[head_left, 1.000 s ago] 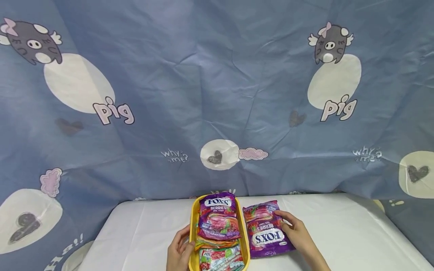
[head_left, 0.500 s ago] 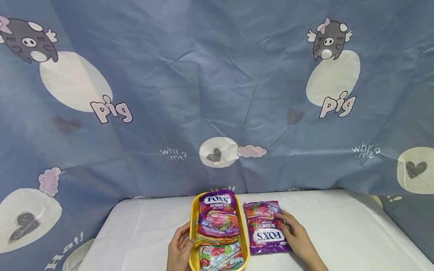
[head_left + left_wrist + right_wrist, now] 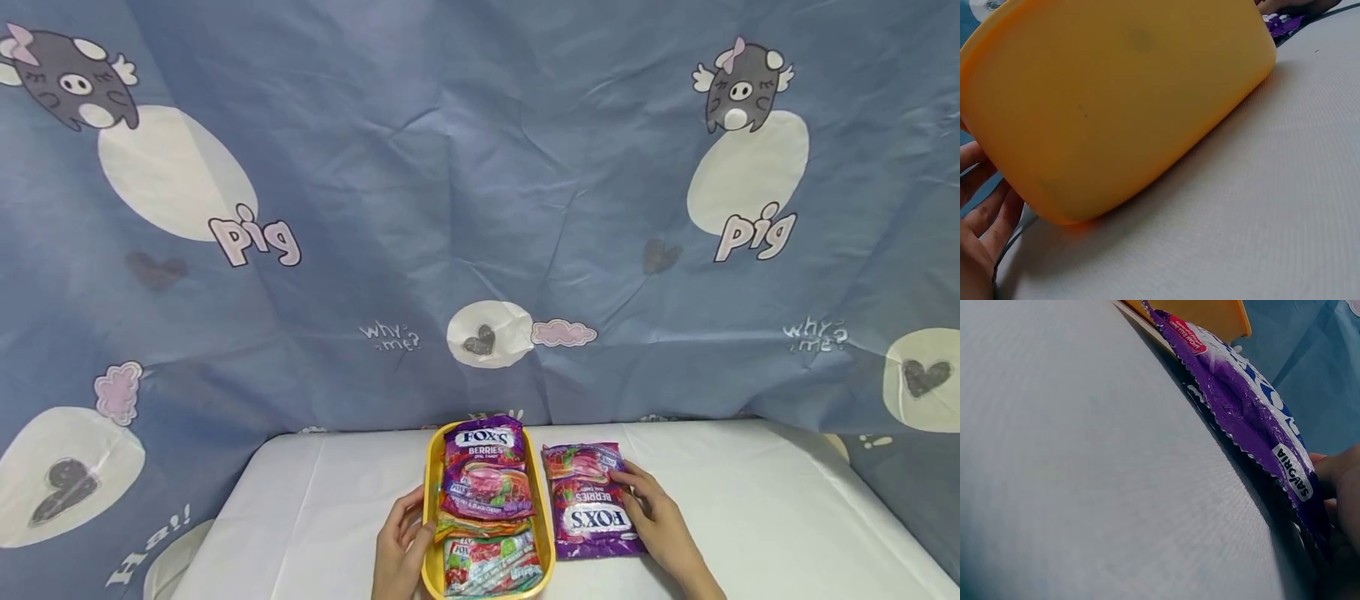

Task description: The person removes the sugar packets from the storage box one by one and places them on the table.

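In the head view a yellow tray stands upright on the white table with candy bags in it. My left hand holds its left side, thumb at the rim and fingers along the outer wall. The left wrist view shows these fingers against the yellow wall. Just right of the tray a purple Fox's Berries candy bag lies flat, its print upside down. My right hand grips its right edge. In the right wrist view the thumb and a finger meet the end of this bag.
Inside the tray, another purple Fox's bag lies over an orange-yellow bag, with a red and green bag at the near end. A blue pig-print cloth hangs behind the white table.
The loose purple bag has turned slightly to lie straighter alongside the tray, my right hand staying on its edge. The left hand keeps its place at the tray. The view shifts slightly.
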The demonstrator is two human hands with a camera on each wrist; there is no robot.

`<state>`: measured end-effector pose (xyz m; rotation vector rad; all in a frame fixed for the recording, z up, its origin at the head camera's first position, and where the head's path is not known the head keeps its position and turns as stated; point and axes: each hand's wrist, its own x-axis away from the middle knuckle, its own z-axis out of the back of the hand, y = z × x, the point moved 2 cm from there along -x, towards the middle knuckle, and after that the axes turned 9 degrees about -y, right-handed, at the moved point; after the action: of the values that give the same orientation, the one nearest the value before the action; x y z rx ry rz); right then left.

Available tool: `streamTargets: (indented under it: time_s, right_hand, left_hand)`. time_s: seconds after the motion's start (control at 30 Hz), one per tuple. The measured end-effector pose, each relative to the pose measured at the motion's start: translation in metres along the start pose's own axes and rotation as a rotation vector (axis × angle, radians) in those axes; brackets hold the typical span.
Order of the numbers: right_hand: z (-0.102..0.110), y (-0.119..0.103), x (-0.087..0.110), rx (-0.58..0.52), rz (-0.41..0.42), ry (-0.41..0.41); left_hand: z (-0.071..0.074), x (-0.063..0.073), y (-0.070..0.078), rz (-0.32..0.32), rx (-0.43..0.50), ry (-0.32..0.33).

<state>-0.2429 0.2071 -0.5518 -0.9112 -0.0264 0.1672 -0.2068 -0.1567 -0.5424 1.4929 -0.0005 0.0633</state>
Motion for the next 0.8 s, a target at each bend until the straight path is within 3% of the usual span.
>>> streamTargets:
  time_s: [0.23, 0.5, 0.6, 0.73, 0.8]
  right_hand:
    - [-0.0010, -0.0006, -0.0011, 0.007, -0.026, -0.005]
    - [-0.0021, -0.0045, 0.0049, 0.049, 0.051, 0.098]
    - [0.0010, -0.0043, 0.0048, -0.040, 0.035, 0.174]
    - [0.0053, -0.0056, 0.0062, -0.239, 0.044, 0.280]
    - [0.0050, -0.0080, 0.0085, -0.317, 0.042, 0.295]
  left_hand:
    - [-0.0006, -0.0013, 0.0002, 0.013, 0.011, 0.005]
    - [-0.0011, -0.0021, 0.0005, 0.009, 0.020, 0.010]
    - [-0.0016, -0.0023, 0.0007, -0.005, 0.008, 0.010]
    - [-0.0013, -0.0026, 0.0010, 0.007, 0.013, 0.007]
    - [-0.0009, -0.0022, 0.0013, 0.011, 0.010, -0.005]
